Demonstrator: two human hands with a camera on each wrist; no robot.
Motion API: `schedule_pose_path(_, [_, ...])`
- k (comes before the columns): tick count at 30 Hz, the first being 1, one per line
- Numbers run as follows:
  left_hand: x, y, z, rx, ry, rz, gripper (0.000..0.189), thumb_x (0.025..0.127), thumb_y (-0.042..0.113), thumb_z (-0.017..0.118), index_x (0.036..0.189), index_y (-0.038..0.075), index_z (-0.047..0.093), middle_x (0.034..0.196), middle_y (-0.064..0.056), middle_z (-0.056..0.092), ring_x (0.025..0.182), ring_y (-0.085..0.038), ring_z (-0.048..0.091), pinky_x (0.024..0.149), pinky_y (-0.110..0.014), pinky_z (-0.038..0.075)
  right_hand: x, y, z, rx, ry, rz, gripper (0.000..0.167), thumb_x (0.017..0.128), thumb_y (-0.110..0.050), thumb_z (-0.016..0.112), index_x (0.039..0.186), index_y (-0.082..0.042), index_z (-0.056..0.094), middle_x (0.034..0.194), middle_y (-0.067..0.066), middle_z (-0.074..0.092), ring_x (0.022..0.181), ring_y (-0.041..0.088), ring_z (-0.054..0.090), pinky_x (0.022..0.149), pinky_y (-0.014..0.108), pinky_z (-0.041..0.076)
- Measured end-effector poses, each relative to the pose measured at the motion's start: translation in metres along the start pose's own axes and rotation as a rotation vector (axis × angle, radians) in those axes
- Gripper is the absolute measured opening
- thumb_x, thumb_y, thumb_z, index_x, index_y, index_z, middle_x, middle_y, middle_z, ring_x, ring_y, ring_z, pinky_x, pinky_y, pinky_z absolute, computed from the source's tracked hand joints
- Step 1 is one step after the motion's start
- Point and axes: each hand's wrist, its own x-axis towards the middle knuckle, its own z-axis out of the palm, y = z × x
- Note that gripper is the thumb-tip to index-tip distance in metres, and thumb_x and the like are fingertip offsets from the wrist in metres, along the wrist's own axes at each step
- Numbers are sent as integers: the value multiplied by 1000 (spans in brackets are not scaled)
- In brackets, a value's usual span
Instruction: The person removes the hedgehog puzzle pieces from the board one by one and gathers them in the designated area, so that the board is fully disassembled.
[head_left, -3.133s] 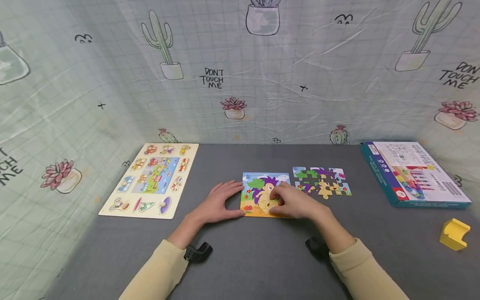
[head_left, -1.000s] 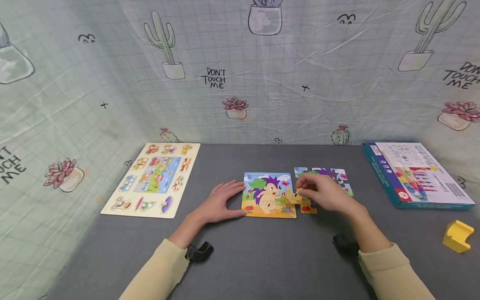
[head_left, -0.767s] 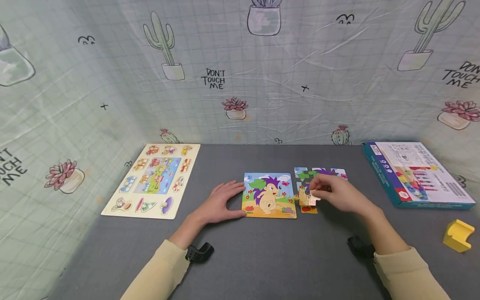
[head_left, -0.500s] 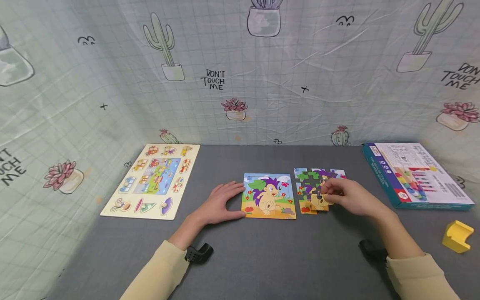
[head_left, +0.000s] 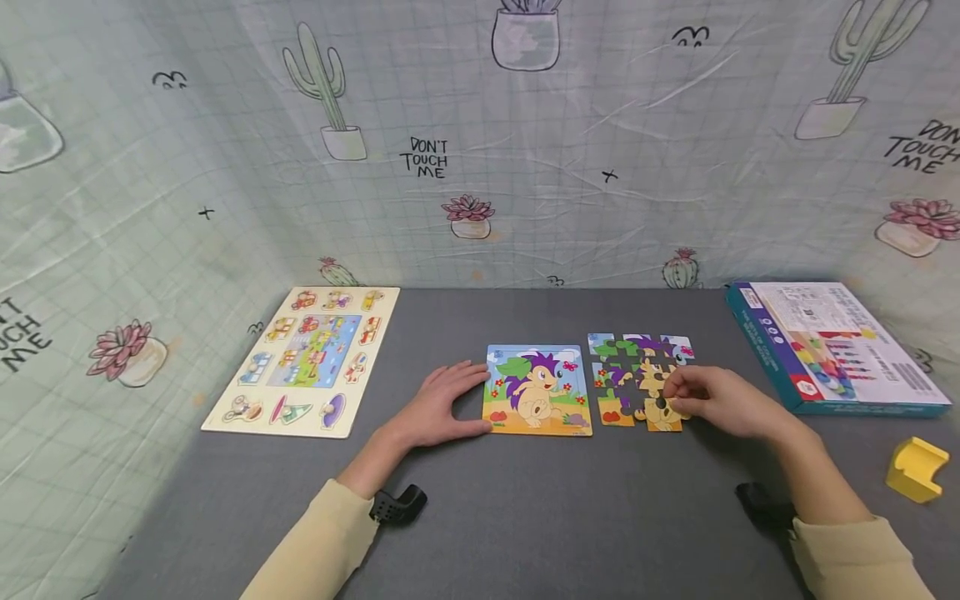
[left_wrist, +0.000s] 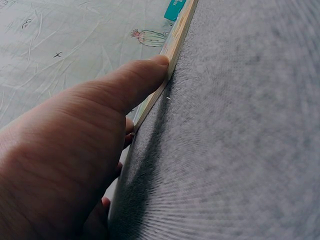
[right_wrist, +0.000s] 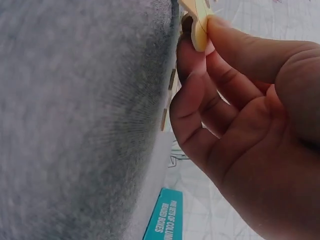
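Observation:
My right hand (head_left: 723,402) pinches a yellow-orange jigsaw piece (head_left: 660,414) between thumb and fingers. In the right wrist view the piece (right_wrist: 199,25) shows edge-on at the fingertips. It is over the lower part of several loose jigsaw pieces (head_left: 633,354), laid in rough rows with gaps between them. My left hand (head_left: 438,404) rests with spread fingers at the left edge of the hedgehog puzzle board (head_left: 536,392). In the left wrist view the thumb touches the board's thin wooden edge (left_wrist: 177,47). The board's picture has a purple-spined hedgehog among flowers.
A cream peg puzzle board (head_left: 300,362) with vehicle pictures lies at the left. At the right is a flat teal-and-white box (head_left: 832,346). A yellow notched block (head_left: 917,471) stands in front of it. A patterned cloth (head_left: 480,125) rises behind the grey table.
My right hand has lifted from the board and carried the jigsaw piece rightward to the loose pieces. A red-marked corner piece now lies beside the board. The left hand has stayed in place.

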Motion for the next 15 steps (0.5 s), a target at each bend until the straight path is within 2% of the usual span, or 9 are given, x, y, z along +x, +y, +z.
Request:
schedule_pose_path(9, [0, -1, -1, 1, -4, -10, 78, 87, 47, 75, 150, 8, 49, 154, -8, 45, 149, -29, 27, 118, -56, 14, 3, -2, 3, -23, 13, 46, 12, 96, -15, 69, 106, -9, 66, 92, -2, 62, 86, 19, 57, 77, 30, 52])
schedule_pose_path(15, [0, -1, -1, -5, 0, -6, 78, 87, 46, 76, 150, 8, 50, 154, -8, 45, 148, -30, 27, 118, -57, 14, 3, -2, 3, -18, 19, 56, 17, 95, -18, 73, 106, -8, 66, 90, -2, 62, 83, 18, 56, 74, 29, 51])
